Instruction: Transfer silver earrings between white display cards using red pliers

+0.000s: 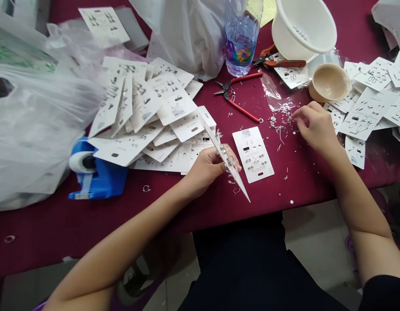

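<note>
My left hand (206, 166) grips a white earring card (240, 185), tilted nearly edge-on to me, with small metal earrings fixed along it. Its thumb and fingers close on the card from both sides. Just to the right, another earring card (252, 157) lies flat on the dark red tablecloth. My right hand (316, 127) is over the right edge of a loose heap of small silver earring pieces (280, 119). Its fingers are curled and the tips pressed together; whatever is between them is too small to make out.
Piled earring cards (174, 101) lie left, more cards (364, 112) right. A blue tape dispenser (105, 181) stands near plastic bags (31, 142). Behind are red-handled pliers (243, 110), orange-handled pliers (284, 63), a water bottle (241, 41), a white tub (303, 32) and a tan bowl (329, 82).
</note>
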`<act>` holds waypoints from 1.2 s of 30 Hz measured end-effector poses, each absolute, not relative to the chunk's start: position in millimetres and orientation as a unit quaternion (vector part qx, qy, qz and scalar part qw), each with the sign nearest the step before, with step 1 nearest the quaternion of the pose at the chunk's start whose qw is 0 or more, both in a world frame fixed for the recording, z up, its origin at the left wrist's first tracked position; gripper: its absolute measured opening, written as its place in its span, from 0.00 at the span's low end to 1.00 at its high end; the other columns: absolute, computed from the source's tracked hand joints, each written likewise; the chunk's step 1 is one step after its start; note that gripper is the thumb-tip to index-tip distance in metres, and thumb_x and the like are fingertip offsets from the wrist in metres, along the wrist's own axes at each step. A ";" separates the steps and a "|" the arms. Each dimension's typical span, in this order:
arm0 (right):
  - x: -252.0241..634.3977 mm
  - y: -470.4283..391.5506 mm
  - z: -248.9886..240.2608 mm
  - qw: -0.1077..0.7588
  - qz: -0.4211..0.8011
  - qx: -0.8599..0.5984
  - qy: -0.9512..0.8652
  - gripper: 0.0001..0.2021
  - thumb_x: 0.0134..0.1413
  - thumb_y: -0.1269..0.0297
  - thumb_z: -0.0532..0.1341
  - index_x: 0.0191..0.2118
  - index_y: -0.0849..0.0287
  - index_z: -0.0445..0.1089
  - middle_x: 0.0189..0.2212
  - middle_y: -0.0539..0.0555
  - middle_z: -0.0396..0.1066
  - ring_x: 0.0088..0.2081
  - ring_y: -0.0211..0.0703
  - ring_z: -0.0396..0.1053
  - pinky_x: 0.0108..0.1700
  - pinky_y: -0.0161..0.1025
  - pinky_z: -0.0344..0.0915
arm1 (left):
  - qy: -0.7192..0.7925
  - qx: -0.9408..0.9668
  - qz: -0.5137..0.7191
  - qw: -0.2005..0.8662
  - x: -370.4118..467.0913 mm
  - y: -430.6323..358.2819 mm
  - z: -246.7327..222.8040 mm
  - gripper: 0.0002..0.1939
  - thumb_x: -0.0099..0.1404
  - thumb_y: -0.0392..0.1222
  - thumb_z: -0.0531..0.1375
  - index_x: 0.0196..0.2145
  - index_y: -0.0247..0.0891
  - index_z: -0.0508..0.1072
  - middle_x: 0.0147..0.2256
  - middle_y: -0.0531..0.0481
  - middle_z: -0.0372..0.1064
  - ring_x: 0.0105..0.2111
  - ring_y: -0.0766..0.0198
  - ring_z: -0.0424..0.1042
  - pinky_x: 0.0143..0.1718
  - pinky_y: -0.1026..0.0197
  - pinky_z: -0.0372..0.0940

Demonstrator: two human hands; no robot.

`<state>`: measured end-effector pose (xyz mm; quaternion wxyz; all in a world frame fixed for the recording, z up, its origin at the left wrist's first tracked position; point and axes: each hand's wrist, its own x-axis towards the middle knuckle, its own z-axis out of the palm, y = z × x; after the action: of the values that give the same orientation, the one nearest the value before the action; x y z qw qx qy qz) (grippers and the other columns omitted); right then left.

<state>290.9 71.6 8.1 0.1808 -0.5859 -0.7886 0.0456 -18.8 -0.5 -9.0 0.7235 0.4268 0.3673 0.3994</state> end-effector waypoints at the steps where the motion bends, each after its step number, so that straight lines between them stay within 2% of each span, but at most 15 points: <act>1: 291.0 73.9 9.1 0.178 0.044 -0.588 -0.787 0.10 0.57 0.76 0.56 0.37 0.58 0.72 0.35 0.56 0.68 0.33 0.41 0.67 0.39 0.43 0.67 | 0.367 0.422 0.402 0.725 -18.8 0.1 -10.7 0.27 0.48 0.57 0.74 0.21 0.36 0.65 0.20 0.55 0.67 0.24 0.67 0.69 0.31 0.62 0.68; 6: 293.1 84.6 12.6 0.180 0.043 -0.589 -0.787 0.09 0.58 0.74 0.56 0.38 0.57 0.73 0.36 0.57 0.67 0.33 0.43 0.67 0.39 0.45 0.66 | 0.361 0.401 0.409 0.736 -19.1 1.4 -13.7 0.26 0.48 0.54 0.75 0.22 0.36 0.65 0.21 0.56 0.67 0.25 0.69 0.69 0.32 0.65 0.66; 11: 291.2 86.9 7.7 0.201 0.044 -0.573 -0.794 0.10 0.59 0.74 0.55 0.37 0.57 0.74 0.40 0.59 0.66 0.38 0.47 0.69 0.41 0.47 0.67 | 0.351 0.387 0.410 0.747 -20.1 2.9 -13.8 0.26 0.49 0.53 0.75 0.22 0.36 0.64 0.21 0.56 0.66 0.26 0.69 0.68 0.31 0.65 0.63; 14: 290.2 86.4 3.9 0.210 0.049 -0.569 -0.793 0.09 0.59 0.73 0.56 0.38 0.58 0.74 0.41 0.59 0.66 0.39 0.46 0.69 0.40 0.46 0.69 | 0.344 0.384 0.406 0.755 -20.7 3.2 -15.2 0.25 0.50 0.52 0.75 0.23 0.36 0.64 0.22 0.55 0.66 0.26 0.69 0.68 0.31 0.65 0.62; 19: 292.0 86.2 3.8 0.208 0.062 -0.551 -0.806 0.06 0.59 0.73 0.59 0.35 0.58 0.73 0.39 0.58 0.65 0.38 0.43 0.65 0.40 0.44 0.68 | 0.335 0.379 0.407 0.761 -21.8 2.5 -17.6 0.23 0.51 0.50 0.75 0.23 0.36 0.65 0.22 0.55 0.66 0.27 0.70 0.68 0.33 0.65 0.62; 26: 293.3 85.2 8.7 0.212 0.080 -0.563 -0.794 0.03 0.59 0.71 0.61 0.35 0.58 0.72 0.40 0.59 0.65 0.40 0.46 0.65 0.43 0.47 0.67 | 0.330 0.370 0.409 0.766 -22.9 2.5 -17.5 0.23 0.51 0.49 0.75 0.23 0.35 0.66 0.22 0.55 0.67 0.26 0.70 0.69 0.33 0.66 0.64; 30: 289.6 85.6 9.9 0.202 0.080 -0.569 -0.793 0.03 0.58 0.69 0.62 0.32 0.57 0.70 0.38 0.59 0.65 0.39 0.47 0.66 0.43 0.49 0.68 | 0.326 0.366 0.413 0.768 -22.4 2.6 -16.3 0.23 0.49 0.49 0.76 0.23 0.35 0.66 0.22 0.55 0.67 0.26 0.70 0.69 0.35 0.66 0.67; 36: 289.5 91.0 10.3 0.131 0.045 -0.565 -0.813 0.05 0.55 0.74 0.59 0.31 0.56 0.65 0.37 0.58 0.66 0.41 0.51 0.67 0.44 0.51 0.68 | 0.312 0.363 0.420 0.771 -21.7 4.2 -17.0 0.23 0.49 0.51 0.76 0.23 0.36 0.67 0.21 0.55 0.66 0.25 0.70 0.69 0.31 0.67 0.65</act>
<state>289.5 91.0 10.3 0.1310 -0.5653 -0.8131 0.0452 -21.7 4.2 -17.0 0.7709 0.3629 0.3121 0.4203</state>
